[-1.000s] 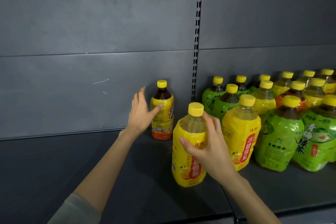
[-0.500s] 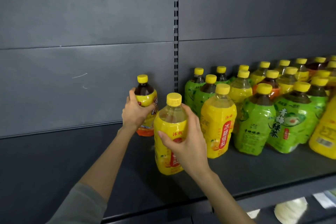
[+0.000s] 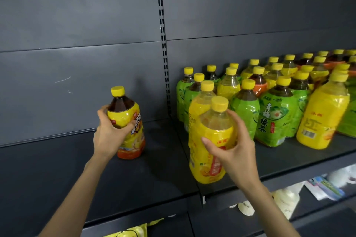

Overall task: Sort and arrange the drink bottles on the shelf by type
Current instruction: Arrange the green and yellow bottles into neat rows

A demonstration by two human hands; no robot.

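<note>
My left hand (image 3: 110,136) grips a dark-tea bottle (image 3: 129,121) with a yellow-and-orange label and yellow cap, standing on the left part of the dark shelf (image 3: 57,169). My right hand (image 3: 233,150) grips a pale yellow-label bottle (image 3: 215,127) around its shoulder, tilted slightly toward me. Directly behind it stands another yellow-label bottle (image 3: 200,106). Right of them crowd several green-label tea bottles (image 3: 275,119), yellow bottles (image 3: 323,119) and orange-label ones (image 3: 259,86), all yellow-capped and mixed together.
A slotted upright (image 3: 163,44) splits the grey back panel. The shelf's front edge (image 3: 138,209) runs across below my arms. A lower shelf holds white packets (image 3: 285,200) at right and yellow packets (image 3: 127,233) at the bottom.
My left hand went from open beside the dark-tea bottle to gripping it. My right hand kept its yellow bottle, which now sits in front of another yellow one. The view shifted right.
</note>
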